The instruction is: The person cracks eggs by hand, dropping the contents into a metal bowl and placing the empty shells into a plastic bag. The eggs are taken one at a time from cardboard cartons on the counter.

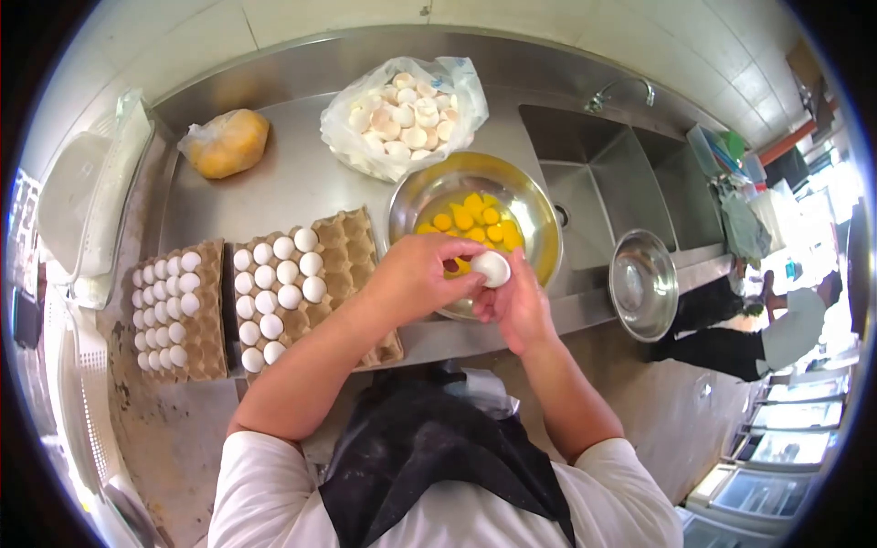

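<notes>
Head view: one white egg [491, 268], above the steel bowl's [537, 205] near side; your left grip [413, 277] and right grip [522, 315] both closed around it. Step in hand, seemingly: cracking. Next move calls for thumbs parting it over the yolks [464, 217].

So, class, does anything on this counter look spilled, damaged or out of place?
The smaller bowl, by the sink, looks out of place: it appears to jut past the front edge of the counter. The shells are broken, but lie gathered in the bag. I see no spill.
</notes>
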